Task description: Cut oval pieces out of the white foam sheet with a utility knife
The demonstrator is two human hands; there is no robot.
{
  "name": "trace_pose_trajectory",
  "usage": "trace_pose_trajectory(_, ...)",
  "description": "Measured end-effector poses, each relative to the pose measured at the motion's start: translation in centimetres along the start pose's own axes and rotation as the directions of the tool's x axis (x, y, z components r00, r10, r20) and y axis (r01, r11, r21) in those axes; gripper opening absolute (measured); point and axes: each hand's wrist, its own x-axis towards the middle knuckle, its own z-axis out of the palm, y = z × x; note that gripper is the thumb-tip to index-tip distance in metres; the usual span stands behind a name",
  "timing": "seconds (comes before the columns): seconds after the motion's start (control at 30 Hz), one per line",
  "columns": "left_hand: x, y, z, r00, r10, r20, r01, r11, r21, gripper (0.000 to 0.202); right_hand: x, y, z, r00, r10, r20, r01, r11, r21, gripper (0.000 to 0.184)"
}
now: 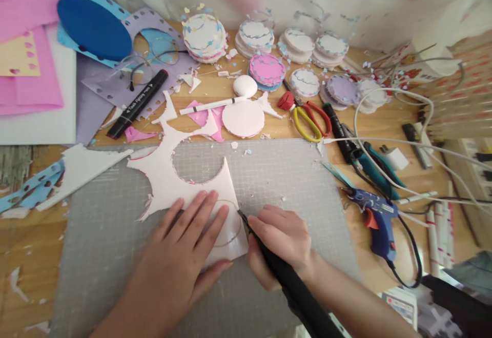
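My left hand (192, 238) lies flat with fingers spread, pressing a white foam sheet (165, 166) with curved cut-outs onto the mat. A pencil-like circle outline shows on the sheet, partly under my fingers. My right hand (279, 243) grips a black pen-shaped cutter (282, 271), its thin tip at the sheet's right edge beside the outline. Both the sheet and my hands are over the grey cutting mat (303, 189). Just beyond the sheet lies a white foam disc (243, 118), with a white rounded piece (245, 86) behind it.
Several small layered foam cakes (204, 38) line the back. To the right are scissors (307, 120), green-handled pliers (378, 166), a blue glue gun (374, 220) and looping white cables (430, 117). A black marker (137, 103) and coloured foam sheets (46, 71) lie at the left.
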Motion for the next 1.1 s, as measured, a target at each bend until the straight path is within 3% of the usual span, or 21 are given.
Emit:
trace_pose_trajectory(0.2, 0.1, 0.2, -0.2, 1.000, -0.015, 0.003, 0.015, 1.000, -0.001, 0.066, -0.2, -0.2, 0.2, 1.000, -0.016, -0.021, 0.016, 1.000, -0.013, 0.022)
trace_pose_trajectory(0.6, 0.3, 0.6, -0.7, 0.999, -0.031, 0.022, 0.031, 1.000, 0.002, 0.064, -0.4, -0.7, 0.1, 0.998, 0.067, 0.013, -0.068, 0.996, 0.052, 0.016)
trace_pose_trajectory(0.97, 0.4, 0.5, -0.6, 1.000, -0.023, 0.021, 0.023, 1.000, 0.020, 0.065, -0.6, -1.2, 0.2, 0.986, 0.148, -0.073, -0.134, 0.976, 0.171, 0.018)
trace_pose_trajectory(1.1, 0.2, 0.5, -0.5, 1.000, -0.017, 0.008, 0.017, 1.000, 0.016, 0.066, -0.7, -0.7, -0.4, 0.968, 0.187, -0.169, -0.154, 0.969, 0.194, 0.024)
